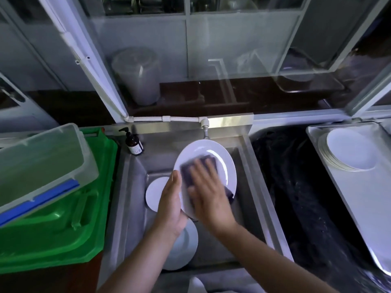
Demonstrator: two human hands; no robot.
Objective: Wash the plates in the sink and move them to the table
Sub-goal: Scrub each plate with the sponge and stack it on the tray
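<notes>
plate being washed (213, 153): a white plate, tilted up over the sink, in the middle of the frame, just under the tap.
left hand (172, 203): it holds the plate by its lower left edge. the thumb lies along the rim and the fingers go behind the plate, so you cannot tell how they lie.
right hand (208, 194): it lies flat on the front of the plate. the fingers are straight and a little spread, and they press a dark sponge onto the plate. the hand looks blurry.
sponge (190, 172): dark and square, between the right hand and the plate.
sink (135, 208): shiny metal, in the lower middle of the frame.
other plates in the sink (188, 248): white plates lie low in the sink, under the arms. one more white plate (154, 193) shows just left of the left hand.
tap (205, 132): a small tap on a white pipe, at the back of the sink.
soap bottle (133, 142): a dark pump bottle at the back left corner of the sink.
green bin (84, 218): on the left of the frame, with a clear box (42, 161) lying on top.
tray (342, 191): a metal tray on the right of the frame, with a stack of white plates (349, 153) on it.
</notes>
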